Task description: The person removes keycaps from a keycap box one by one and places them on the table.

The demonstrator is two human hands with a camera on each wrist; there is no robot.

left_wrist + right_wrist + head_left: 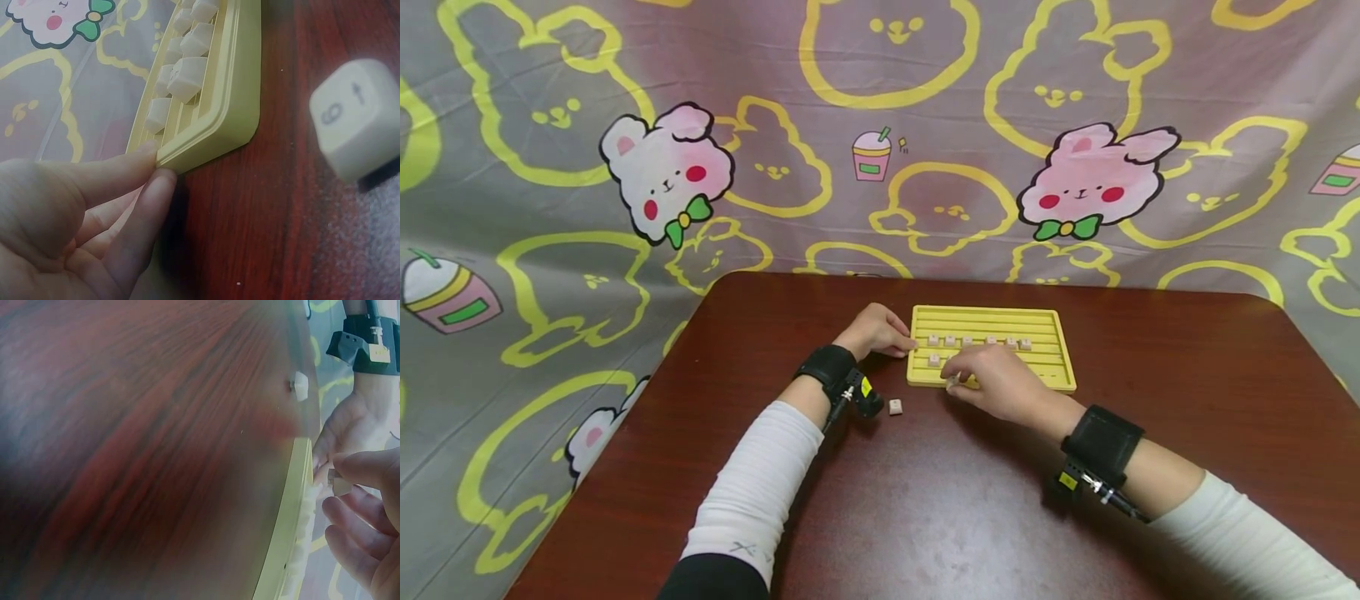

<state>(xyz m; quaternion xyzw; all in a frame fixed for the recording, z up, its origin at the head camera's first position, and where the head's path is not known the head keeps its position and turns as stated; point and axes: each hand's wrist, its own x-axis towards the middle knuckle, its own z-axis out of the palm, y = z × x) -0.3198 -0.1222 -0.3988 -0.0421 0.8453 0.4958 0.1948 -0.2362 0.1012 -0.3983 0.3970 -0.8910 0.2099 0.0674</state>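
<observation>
My left hand (880, 329) pinches the left edge of a yellow ridged tray (985, 312) between thumb and finger; the left wrist view has them at a corner of its rim. White keycaps sit in the tray, several in one row (950, 341) and one (934, 360) in the row nearer me. Over the tray's front edge, my right hand (1000, 383) holds a small white keycap (339, 484) between thumb and fingers. It hides part of the front row. Another keycap (356, 119), marked with a 6 or 9 and an arrow, lies on the table.
The brown wooden table (1187, 400) reaches back to a grey-pink cloth (955, 125) with cartoon prints. That loose keycap (895, 407) is in front of the tray's left corner, beside the camera on my left wrist (868, 402).
</observation>
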